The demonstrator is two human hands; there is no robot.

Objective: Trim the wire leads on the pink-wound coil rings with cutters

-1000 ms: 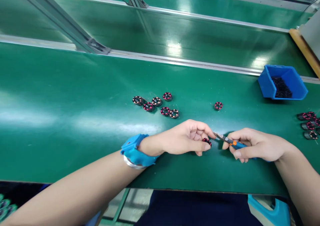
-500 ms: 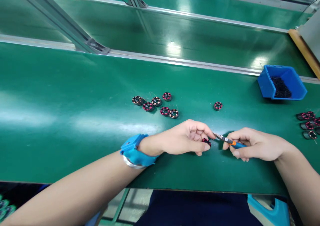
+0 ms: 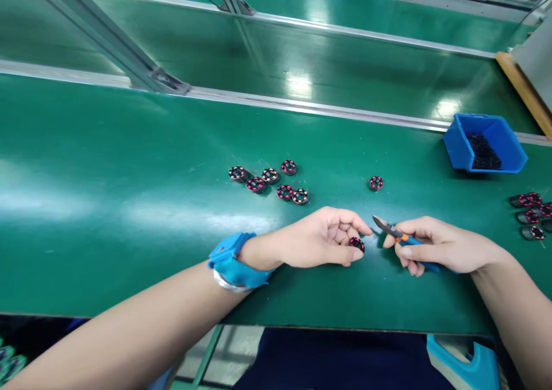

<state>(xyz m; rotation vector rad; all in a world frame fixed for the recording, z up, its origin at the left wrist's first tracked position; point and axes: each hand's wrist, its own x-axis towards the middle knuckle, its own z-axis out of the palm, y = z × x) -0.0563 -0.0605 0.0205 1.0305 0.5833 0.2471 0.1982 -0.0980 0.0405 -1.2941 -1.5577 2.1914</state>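
My left hand [image 3: 325, 237] holds a small round motor stator [image 3: 356, 244] with red and black coils between thumb and fingers; its index finger stretches out past it. In my right hand [image 3: 440, 245] is a pair of cutting pliers [image 3: 401, 236] with blue and orange handles. The jaws point up and left, a short gap from my left index fingertip. Beyond my hands a single red-coiled stator [image 3: 376, 183] lies on the green bench. Left of it sits a loose group of several stators [image 3: 270, 175], some red and some copper-coloured, with thin wire ends sticking out.
A blue bin [image 3: 459, 148] with small black parts stands at the back right. More stators [image 3: 529, 216] lie at the right edge. A metal rail [image 3: 319, 107] runs along the bench's far side, with a slanted metal post [image 3: 107, 39] at left.
The pliers have drawn back to the right from my left fingertips and turned, jaws now higher. My left hand and its stator have stayed almost in place.
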